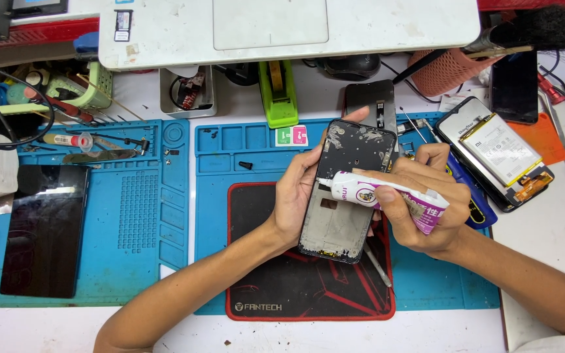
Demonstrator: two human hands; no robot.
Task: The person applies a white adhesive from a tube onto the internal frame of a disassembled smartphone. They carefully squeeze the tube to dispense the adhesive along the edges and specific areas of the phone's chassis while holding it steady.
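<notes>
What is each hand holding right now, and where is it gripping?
The left hand grips the phone frame by its left edge. The right hand squeezes the glue tube around its middle.

Left grip (295,196) clasps bare phone frame (344,196) by its left edge, tilted above black-and-red mat (282,287). Right grip (420,199) squeezes white-and-purple glue tube (387,196), nozzle touching frame's left rim just beside left grip's thumb. Blue work mat (230,157) beyond grips; opened phone with battery (495,153) right of right grip; dark screen panel (44,229) far left of left grip.
</notes>
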